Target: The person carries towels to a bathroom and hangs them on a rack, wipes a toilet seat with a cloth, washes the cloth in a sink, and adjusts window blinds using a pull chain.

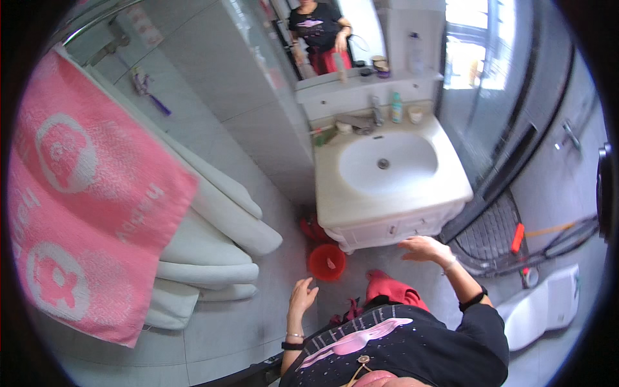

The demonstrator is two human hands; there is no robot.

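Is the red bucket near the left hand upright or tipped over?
Upright: the red bucket shows its round opening facing up, with a small pale item visible inside.

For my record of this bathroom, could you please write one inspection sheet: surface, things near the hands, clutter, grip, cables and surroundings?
Surface: white counter around the washbasin.
Nearest things: red bucket near the left grip; white cabinet near the right grip.
Clutter: green bottle and pale cup on the counter.
Grip: both open, holding nothing.
Cables: dark strands at right; cannot tell whether cables.
Surroundings: pink towel at left, mirror beyond the counter.
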